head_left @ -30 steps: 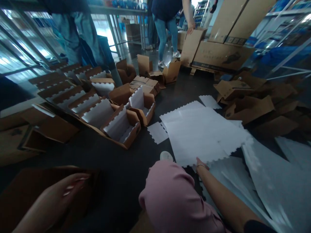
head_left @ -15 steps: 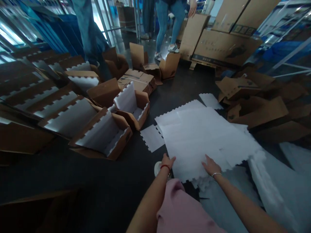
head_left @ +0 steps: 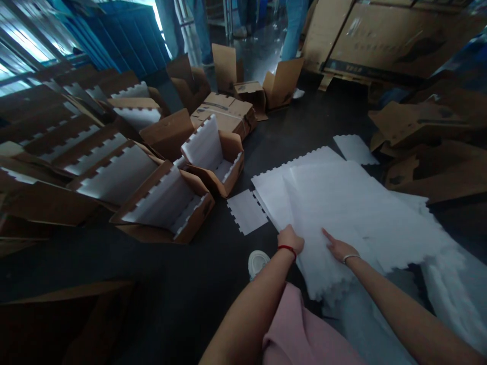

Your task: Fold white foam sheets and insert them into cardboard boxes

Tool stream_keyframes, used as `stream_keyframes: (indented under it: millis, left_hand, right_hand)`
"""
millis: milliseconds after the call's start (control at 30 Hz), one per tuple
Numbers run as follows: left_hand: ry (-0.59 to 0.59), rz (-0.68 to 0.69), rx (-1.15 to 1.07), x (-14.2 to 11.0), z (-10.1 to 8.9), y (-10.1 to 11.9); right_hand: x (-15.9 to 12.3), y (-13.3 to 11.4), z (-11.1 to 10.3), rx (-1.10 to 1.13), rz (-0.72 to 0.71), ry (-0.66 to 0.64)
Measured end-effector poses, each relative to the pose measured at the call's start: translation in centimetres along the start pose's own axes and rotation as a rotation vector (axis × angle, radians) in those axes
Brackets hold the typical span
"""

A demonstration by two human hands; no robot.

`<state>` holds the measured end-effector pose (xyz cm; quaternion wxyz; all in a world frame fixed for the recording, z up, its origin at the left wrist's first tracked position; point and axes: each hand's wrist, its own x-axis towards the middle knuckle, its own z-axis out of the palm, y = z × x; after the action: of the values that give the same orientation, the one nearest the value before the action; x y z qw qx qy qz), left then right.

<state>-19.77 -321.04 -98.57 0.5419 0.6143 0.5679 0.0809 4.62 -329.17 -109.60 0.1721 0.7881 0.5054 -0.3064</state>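
In the head view, a pile of white foam sheets (head_left: 342,203) with notched edges lies on the dark floor in front of me. My left hand (head_left: 290,239), a red band at its wrist, is closed on the left edge of the upper foam sheet. That edge is lifted and bent, baring another sheet below. Over the same sheet is my right hand (head_left: 340,248), index finger stretched forward and holding nothing; I cannot tell how firmly it touches. A smaller notched foam piece (head_left: 247,211) rests left of the pile.
Open cardboard boxes (head_left: 167,208) lined with white foam stand in rows at left. Flattened cartons (head_left: 224,114) lie ahead. Large cartons on a pallet (head_left: 380,43) stand at back right, torn cardboard (head_left: 429,167) at right. Other people's legs (head_left: 200,30) are at the back.
My left hand has moved rightward onto the sheet's edge and closed, lifting that edge. The right hand has stayed over the sheet. My view has shifted slightly downward.
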Motion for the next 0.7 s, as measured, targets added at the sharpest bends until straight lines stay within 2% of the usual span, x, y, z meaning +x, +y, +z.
stream_keyframes:
  millis: [100, 167, 267, 367, 433, 500, 600, 700]
  left_hand:
    - [0.064, -0.014, -0.088, -0.3, -3.0, -4.0]
    - [0.110, 0.020, -0.146, -1.1, -5.3, -5.7]
    - [0.180, 0.135, -0.273, -3.1, -9.2, -6.3]
    - [0.224, 0.286, -0.423, -6.2, -14.1, -5.4]
    - [0.259, 0.355, -0.488, -8.6, -17.6, -4.5]
    - [0.309, 0.400, -0.559, -11.4, -21.0, -3.5]
    - [0.382, 0.462, -0.681, -15.9, -25.1, -2.8]
    - [0.477, 0.478, -0.755, -21.3, -28.1, -3.2]
  right_hand:
    - [0.1, 0.4, -0.1, 0.055, -0.006, 0.001]
    - [0.1, 0.4, -0.3, 0.078, -0.005, -0.002]
    - [-0.3, -0.2, -1.0, 0.145, 0.021, -0.008]
    - [-1.5, -2.4, -2.4, 0.334, 0.032, 0.051]
    - [-3.1, -5.2, -3.8, 0.473, -0.025, 0.082]
    - [-5.8, -9.1, -5.7, 0.713, -0.178, 0.036]
    - [-11.7, -16.3, -9.4, 1.123, -0.516, -0.094]
    - [-18.5, -23.8, -13.0, 1.325, -0.757, -0.247]
